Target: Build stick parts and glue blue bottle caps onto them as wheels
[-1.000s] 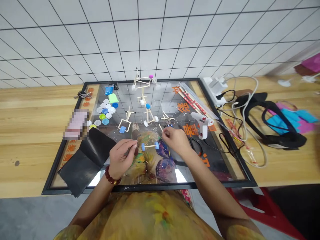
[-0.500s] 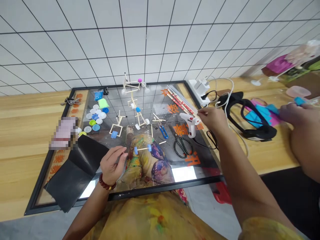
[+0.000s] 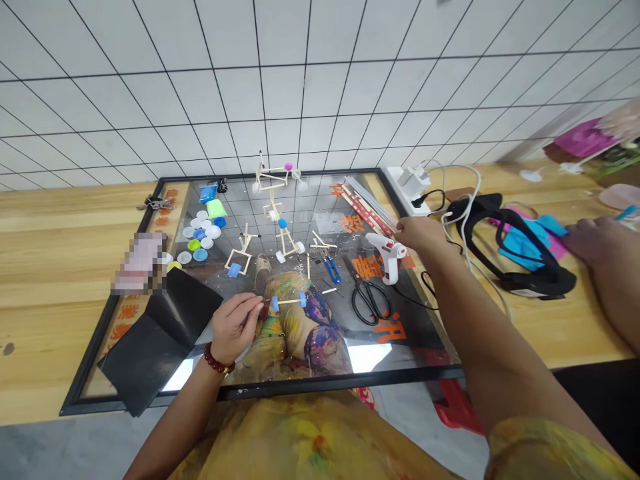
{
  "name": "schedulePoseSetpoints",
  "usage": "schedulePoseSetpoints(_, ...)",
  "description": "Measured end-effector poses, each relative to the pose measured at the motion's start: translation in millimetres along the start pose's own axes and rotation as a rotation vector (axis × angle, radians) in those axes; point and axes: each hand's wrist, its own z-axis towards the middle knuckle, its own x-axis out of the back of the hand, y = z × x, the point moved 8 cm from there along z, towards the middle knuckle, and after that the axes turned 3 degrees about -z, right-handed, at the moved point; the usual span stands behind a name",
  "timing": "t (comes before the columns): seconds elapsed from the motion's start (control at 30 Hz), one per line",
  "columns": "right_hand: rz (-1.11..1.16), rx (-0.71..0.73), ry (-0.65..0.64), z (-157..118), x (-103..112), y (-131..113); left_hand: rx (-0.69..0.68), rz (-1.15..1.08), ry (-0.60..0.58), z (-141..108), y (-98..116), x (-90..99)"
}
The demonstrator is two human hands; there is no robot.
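Note:
My left hand, with a beaded bracelet at the wrist, hovers over the glass. Its thumb and fingers are pressed together, and I cannot make out anything between them. Just right of its fingertips lies a short stick axle with a blue cap on each end. My right hand is closed at the lower ends of the wooden sticks; what its fingertips hold is hidden. Below it stands a white glue gun. Black scissors and blue-handled pliers lie between my hands.
Stick frames with cap wheels stand mid-glass. Several bottle caps, a phone and black sheets lie left. At right are a power strip, cables, a black strapped headset and another person's hand.
The view has shifted slightly. My left hand has moved right, closer to the blue-capped axle. My right hand stays by the sticks. The other person's hand has lowered towards the table.

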Motion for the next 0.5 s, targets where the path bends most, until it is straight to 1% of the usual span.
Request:
schedulePoseSetpoints(0.07, -0.009, 0.003, 0.012, -1.4, 1.3, -0.3, 0.001, -0.006, -0.011, -0.1, -0.4, -1.2)
schedulePoseSetpoints(0.23, 0.019, 0.013, 0.079, -5.9, 4.2, -1.9, 0.012, 0.034, 0.005, 2.5, -1.3, 0.8)
schedulePoseSetpoints(0.33, 0.021, 0.018, 0.062, -4.8, 1.6, -4.1, 0.007, 0.034, 0.008, 3.7, -0.4, 0.6)
schedulePoseSetpoints(0.5, 0.043, -0.044, 0.003, -0.7, 2.1, -2.4, 0.032, 0.018, -0.015, 2.1, -2.7, -1.3)
